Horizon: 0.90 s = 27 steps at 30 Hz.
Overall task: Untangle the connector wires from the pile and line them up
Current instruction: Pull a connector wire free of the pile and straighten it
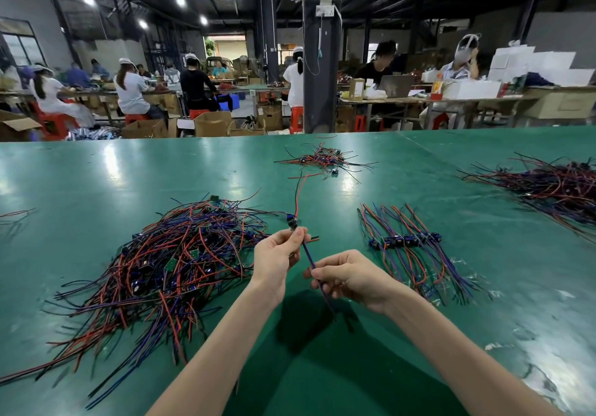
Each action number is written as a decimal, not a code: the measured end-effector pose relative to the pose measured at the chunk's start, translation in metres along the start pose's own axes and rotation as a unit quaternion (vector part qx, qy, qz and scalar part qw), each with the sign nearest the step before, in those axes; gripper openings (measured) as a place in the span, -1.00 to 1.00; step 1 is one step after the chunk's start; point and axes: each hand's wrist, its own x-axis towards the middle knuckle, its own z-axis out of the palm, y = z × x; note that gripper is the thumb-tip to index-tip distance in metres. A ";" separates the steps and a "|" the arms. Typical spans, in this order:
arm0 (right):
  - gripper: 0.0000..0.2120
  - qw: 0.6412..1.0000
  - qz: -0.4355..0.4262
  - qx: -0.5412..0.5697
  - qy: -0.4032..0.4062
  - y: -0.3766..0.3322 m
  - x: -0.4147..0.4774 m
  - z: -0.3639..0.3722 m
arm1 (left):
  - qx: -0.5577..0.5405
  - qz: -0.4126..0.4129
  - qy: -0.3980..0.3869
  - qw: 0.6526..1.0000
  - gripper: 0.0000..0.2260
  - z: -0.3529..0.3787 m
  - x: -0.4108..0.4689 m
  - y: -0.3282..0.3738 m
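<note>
Left hand (pixel 279 256) and right hand (pixel 350 278) both pinch one connector wire (pixel 308 256) above the green table (pixel 96 173), between tangled pile (pixel 167 254) and lined-up row (pixel 406 241).

green table (pixel 96 173). the pile (pixel 167 260) is a tangle of red, blue and black, dotted with small green boards (pixel 170 265). right of the pile, a dark blue wire (pixel 309 259); further right, a row (pixel 406 241) in red, blue and black.
</note>
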 end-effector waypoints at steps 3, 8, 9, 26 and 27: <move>-0.88 1.000 0.007 -0.021 -0.008 0.003 0.000 0.001 | -0.007 0.003 0.018 1.000 -0.87 -0.003 0.003 0.002; -0.87 0.999 0.017 -0.040 -0.008 0.005 0.001 0.004 | -0.010 -0.006 0.026 1.000 -0.87 -0.005 0.006 0.000; -0.87 0.999 0.019 -0.040 -0.004 0.005 0.001 0.004 | -0.009 -0.008 0.025 1.000 -0.88 -0.005 0.006 -0.001; -0.84 0.997 0.032 -0.064 -0.008 0.002 0.001 0.008 | -0.012 -0.013 0.062 0.998 -0.92 -0.010 0.010 -0.005; -0.84 0.997 0.035 -0.063 -0.009 0.002 0.000 0.008 | -0.009 -0.011 0.062 0.998 -0.92 -0.010 0.009 -0.005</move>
